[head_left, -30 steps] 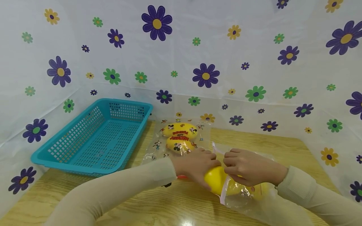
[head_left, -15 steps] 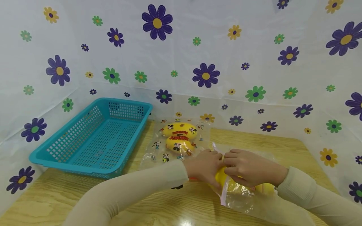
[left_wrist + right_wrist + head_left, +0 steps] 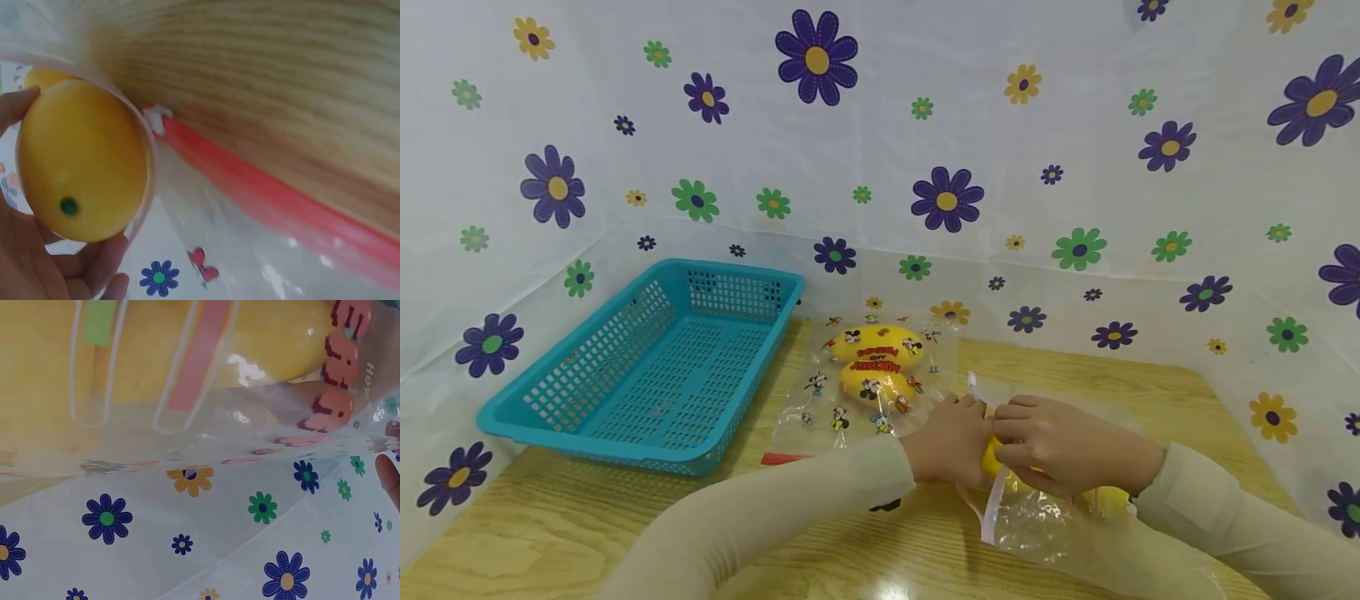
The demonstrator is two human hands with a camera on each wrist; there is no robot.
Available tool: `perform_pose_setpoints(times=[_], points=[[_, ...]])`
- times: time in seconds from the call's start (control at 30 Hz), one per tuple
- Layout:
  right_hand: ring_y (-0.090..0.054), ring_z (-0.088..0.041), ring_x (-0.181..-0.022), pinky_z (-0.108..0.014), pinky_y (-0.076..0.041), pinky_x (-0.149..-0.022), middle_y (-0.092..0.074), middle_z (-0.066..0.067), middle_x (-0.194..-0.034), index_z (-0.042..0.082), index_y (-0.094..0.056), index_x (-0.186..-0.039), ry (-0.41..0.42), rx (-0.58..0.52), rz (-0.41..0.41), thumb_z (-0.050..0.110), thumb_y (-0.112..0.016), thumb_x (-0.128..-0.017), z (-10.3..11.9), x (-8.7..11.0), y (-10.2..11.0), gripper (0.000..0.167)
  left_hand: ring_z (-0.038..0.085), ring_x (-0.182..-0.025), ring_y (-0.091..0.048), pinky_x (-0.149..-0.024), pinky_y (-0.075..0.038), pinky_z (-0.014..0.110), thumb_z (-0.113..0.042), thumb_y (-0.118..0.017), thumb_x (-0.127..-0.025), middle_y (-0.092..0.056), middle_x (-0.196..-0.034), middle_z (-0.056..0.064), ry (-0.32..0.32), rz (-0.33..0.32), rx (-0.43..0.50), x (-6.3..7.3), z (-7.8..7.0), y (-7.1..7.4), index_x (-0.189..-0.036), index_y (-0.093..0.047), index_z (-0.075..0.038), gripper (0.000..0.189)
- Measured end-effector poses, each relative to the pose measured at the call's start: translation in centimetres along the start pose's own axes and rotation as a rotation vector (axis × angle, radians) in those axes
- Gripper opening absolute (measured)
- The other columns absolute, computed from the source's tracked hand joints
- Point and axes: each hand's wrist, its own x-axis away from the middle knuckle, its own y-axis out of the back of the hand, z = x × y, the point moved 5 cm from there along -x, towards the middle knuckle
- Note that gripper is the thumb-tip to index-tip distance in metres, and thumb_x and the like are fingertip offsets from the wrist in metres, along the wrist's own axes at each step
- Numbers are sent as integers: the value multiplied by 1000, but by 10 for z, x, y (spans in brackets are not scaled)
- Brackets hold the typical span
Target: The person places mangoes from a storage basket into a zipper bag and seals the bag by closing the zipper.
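My left hand [image 3: 951, 442] grips a yellow oval toy fruit [image 3: 84, 159] with a green spot on its end. The fruit is at the mouth of a clear zip bag [image 3: 1037, 533], whose pale pink rim [image 3: 152, 169] curves around it. My right hand [image 3: 1067, 442] pinches the bag's upper edge with curled fingers. Inside this bag lies more yellow fruit [image 3: 1108, 500], partly hidden by the right hand. In the right wrist view, yellow shapes show through the printed plastic, with red letters [image 3: 340, 362] and a few of my fingers [image 3: 389, 475] at the right edge.
Behind the left hand, a second clear bag [image 3: 797, 421] with cartoon prints lies flat, holding yellow fruit [image 3: 872, 383]. Its red zip strip [image 3: 786, 458] runs under my left forearm. A blue-green perforated basket [image 3: 662, 392] stands at the left on the wooden table [image 3: 820, 550].
My left hand has moved right with the yellow toy fruit, pushing it farther into the bag's mouth. The right hand has stayed nearly still at the bag's edge.
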Motion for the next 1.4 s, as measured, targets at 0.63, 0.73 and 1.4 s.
perform_pose_setpoints(times=[0.63,0.73,1.4], points=[[-44,-10,-71,-27,-42,-71,-49,6,-72,18,-61,-78,7,-5,3,13,-45,-87,5,1,-2,19,13,-92,-52,-81,-42,29,-60,-49,-85,-61,-99,-1,187,94,-103,-20,1,-4,-96,-65,-19,45],[-42,-9,-71,-25,-40,-70,-51,8,-74,18,-61,-78,-8,-10,15,19,-34,-93,7,1,-2,30,13,-95,-52,-84,-43,31,-61,-48,-86,-62,-103,-1,173,95,-97,-23,3,-6,-94,-66,-21,44],[-32,-7,-69,-24,-28,-68,-38,8,-68,21,-52,-68,-24,-21,12,20,-31,-96,14,14,23,35,9,-91,-53,-77,-43,21,-72,-60,-71,-59,-108,-5,-195,-19,-99,11,-13,10,-134,-45,-19,84]])
